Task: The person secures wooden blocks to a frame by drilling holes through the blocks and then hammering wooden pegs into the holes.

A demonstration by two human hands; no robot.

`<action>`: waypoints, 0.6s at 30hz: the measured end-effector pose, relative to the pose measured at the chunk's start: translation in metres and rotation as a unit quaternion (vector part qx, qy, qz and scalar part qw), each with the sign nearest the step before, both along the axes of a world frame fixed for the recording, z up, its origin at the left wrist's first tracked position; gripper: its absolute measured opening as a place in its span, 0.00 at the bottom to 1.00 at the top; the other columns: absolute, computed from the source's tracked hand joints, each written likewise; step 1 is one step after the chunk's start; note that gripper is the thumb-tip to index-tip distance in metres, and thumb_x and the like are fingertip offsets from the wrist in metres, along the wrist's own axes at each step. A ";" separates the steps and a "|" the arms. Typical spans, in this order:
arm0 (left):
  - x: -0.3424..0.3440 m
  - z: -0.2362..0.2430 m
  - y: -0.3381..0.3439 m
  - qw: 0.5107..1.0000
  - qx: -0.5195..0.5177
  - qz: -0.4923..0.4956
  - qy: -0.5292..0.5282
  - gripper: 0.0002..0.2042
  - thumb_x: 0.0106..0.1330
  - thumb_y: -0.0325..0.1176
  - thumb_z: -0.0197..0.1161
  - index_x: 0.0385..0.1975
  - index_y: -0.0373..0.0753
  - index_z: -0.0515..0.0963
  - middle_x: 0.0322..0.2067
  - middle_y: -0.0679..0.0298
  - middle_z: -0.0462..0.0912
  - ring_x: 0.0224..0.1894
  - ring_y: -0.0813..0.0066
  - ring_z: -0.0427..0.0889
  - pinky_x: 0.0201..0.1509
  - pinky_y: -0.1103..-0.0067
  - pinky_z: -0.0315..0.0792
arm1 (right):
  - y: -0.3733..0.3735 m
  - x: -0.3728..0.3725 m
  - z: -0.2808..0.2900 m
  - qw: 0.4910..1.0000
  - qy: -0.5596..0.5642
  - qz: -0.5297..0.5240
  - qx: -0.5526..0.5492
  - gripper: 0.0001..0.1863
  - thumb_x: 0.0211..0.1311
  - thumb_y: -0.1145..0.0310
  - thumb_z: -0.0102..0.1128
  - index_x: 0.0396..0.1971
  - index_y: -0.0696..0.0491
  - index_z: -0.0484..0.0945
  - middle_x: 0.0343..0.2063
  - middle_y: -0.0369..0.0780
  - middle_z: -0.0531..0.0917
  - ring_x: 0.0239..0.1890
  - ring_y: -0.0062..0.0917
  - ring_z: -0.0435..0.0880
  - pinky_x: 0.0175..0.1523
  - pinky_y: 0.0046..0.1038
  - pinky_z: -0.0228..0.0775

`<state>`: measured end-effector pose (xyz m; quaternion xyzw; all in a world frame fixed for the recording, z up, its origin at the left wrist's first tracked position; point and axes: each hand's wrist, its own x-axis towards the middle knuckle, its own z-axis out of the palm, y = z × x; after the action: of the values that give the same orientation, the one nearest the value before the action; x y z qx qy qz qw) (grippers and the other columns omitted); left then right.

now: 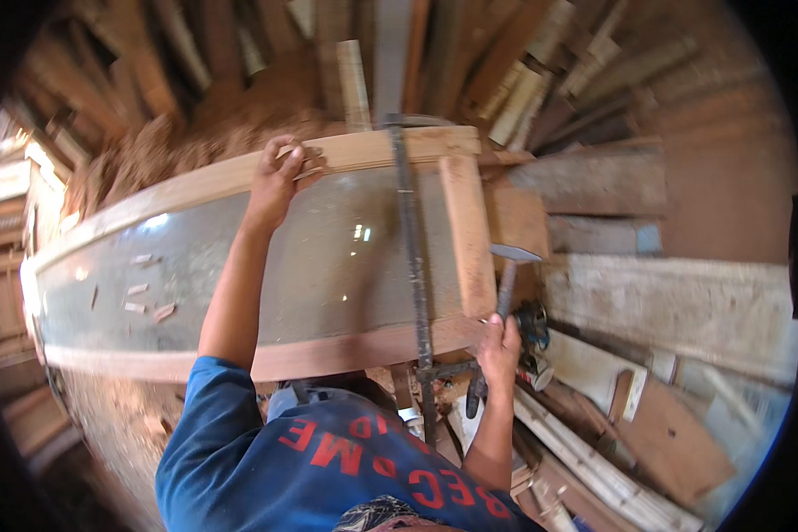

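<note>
A long wooden frame [284, 362] stretches across in front of me, with a shiny grey panel [328, 257] inside it. At the far rail, my left hand [279, 177] is closed, its fingers curled around something small that blurs into the wood. My right hand [498, 341] grips a hammer [507, 285] by its handle, just beyond the frame's right end piece [468, 235]. The metal hammer head sits above that hand, beside the end piece. A dark bar clamp [408, 222] spans the frame from far to near, between my hands.
Several small wood offcuts [137, 289] lie on the panel's left part. Wood shavings [142, 160] are heaped behind the frame. Boards [665, 310] and strips are stacked on the right, near a blue power tool [532, 324]. More planks [355, 89] lean at the back.
</note>
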<state>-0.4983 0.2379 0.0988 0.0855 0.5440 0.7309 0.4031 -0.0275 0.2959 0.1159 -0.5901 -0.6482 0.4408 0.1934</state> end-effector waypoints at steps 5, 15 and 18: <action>0.061 -0.033 0.166 0.992 0.060 -0.098 0.046 0.11 0.76 0.26 0.61 0.54 0.35 0.74 0.48 0.59 0.84 0.47 0.70 0.85 0.58 0.71 0.82 | 0.009 -0.005 0.024 0.995 0.018 -0.056 -0.078 0.17 0.79 0.57 0.52 0.35 0.56 0.74 0.19 0.34 0.72 0.22 0.19 0.70 0.29 0.30 0.64; 0.097 -0.072 0.244 0.956 -0.004 -0.167 0.241 0.08 0.73 0.23 0.63 0.49 0.31 0.79 0.41 0.62 0.87 0.44 0.79 0.83 0.50 0.79 0.78 | 0.018 0.013 0.012 0.987 0.067 -0.118 -0.088 0.15 0.82 0.57 0.49 0.34 0.50 0.67 0.17 0.28 0.66 0.15 0.11 0.63 0.18 0.19 0.55; 0.097 -0.081 0.245 0.951 0.011 -0.182 0.251 0.09 0.73 0.23 0.62 0.50 0.31 0.79 0.42 0.61 0.87 0.45 0.78 0.84 0.51 0.80 0.78 | 0.025 0.003 0.022 0.982 0.082 -0.138 -0.100 0.15 0.82 0.58 0.49 0.33 0.50 0.67 0.17 0.28 0.66 0.15 0.11 0.62 0.18 0.19 0.54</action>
<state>-0.4012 0.4833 0.0180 0.3683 0.5944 0.6061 0.3791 -0.0242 0.3206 0.1381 -0.6519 -0.4953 0.5196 0.2446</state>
